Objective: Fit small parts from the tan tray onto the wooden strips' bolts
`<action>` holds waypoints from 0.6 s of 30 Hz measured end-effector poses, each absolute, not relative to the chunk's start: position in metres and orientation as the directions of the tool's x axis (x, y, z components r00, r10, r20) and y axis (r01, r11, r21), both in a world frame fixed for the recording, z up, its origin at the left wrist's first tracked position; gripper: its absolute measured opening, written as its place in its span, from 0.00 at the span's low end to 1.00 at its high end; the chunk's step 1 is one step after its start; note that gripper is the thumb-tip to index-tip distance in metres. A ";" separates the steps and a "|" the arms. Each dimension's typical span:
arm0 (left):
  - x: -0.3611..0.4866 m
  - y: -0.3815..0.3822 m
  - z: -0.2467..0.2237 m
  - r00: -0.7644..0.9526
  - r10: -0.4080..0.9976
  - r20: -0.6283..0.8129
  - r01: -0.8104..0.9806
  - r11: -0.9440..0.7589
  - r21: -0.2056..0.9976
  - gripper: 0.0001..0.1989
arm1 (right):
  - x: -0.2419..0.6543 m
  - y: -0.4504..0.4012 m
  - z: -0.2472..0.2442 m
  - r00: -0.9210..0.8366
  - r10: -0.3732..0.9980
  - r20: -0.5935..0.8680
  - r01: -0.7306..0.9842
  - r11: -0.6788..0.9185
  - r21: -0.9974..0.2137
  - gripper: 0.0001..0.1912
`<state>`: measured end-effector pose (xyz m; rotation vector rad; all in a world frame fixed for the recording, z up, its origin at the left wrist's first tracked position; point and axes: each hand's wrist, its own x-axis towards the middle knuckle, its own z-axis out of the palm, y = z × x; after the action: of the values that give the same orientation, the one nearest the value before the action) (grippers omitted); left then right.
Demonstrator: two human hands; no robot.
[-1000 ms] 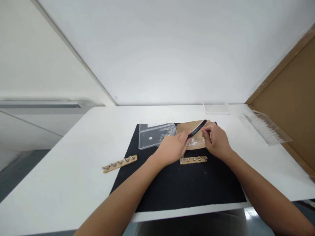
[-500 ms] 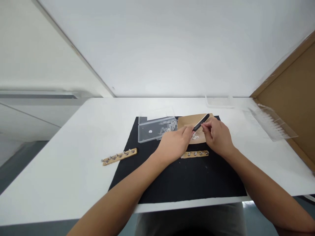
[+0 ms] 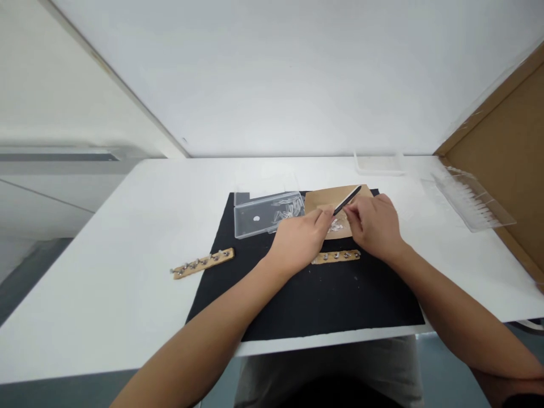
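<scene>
My left hand (image 3: 301, 235) is closed around the lower end of a slim black-and-white nail file (image 3: 347, 199), which slants up to the right. Close beside it, my right hand (image 3: 374, 225) is pinched at the file's edge; whatever sits between its fingertips is too small to make out. Beneath both hands lies a brown paper sheet (image 3: 317, 198) with small whitish pieces (image 3: 335, 225) on it. A wooden strip with metal studs (image 3: 340, 256) rests on the black mat (image 3: 323, 306), just nearer to me than the paper.
To the left, an open clear plastic box (image 3: 255, 226) contains several clear nail tips (image 3: 289, 209). A second studded strip (image 3: 204, 263) straddles the mat's left edge. A clear tray (image 3: 379, 164) stands at the back, and a clear sheet of tips (image 3: 471, 198) leans by the cardboard (image 3: 505, 141) at right.
My right hand's fingertips have moved slightly down and left along the nail file, toward my left hand. The left hand keeps its hold, and the whole view has shifted a little.
</scene>
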<state>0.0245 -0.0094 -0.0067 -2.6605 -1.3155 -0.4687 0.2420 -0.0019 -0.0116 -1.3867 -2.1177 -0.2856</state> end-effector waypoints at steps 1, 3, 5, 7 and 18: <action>0.025 -0.009 -0.007 0.571 0.747 0.339 0.793 -0.609 0.006 0.16 | 0.240 -0.002 -0.011 -0.293 0.765 0.574 0.891 0.437 -0.127 0.14; 0.025 -0.008 -0.006 0.566 0.745 0.354 0.797 -0.604 -0.002 0.16 | 0.238 -0.002 -0.011 -0.239 0.769 0.593 0.908 0.393 -0.144 0.13; 0.025 -0.008 -0.005 0.557 0.749 0.359 0.803 -0.596 -0.003 0.16 | 0.237 -0.001 -0.011 -0.196 0.773 0.603 0.916 0.364 -0.169 0.13; 0.024 -0.007 -0.005 0.561 0.750 0.351 0.801 -0.598 -0.004 0.15 | 0.236 0.000 -0.012 -0.227 0.772 0.594 0.904 0.394 -0.166 0.13; 0.025 -0.010 -0.003 0.567 0.735 0.371 0.797 -0.603 -0.024 0.16 | 0.228 -0.001 -0.010 -0.219 0.752 0.622 0.892 0.412 -0.184 0.14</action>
<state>0.0247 -0.0098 -0.0034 -2.6102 -1.2910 -0.4860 0.2276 -0.0014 -0.0098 -1.3911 -2.0235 -0.2805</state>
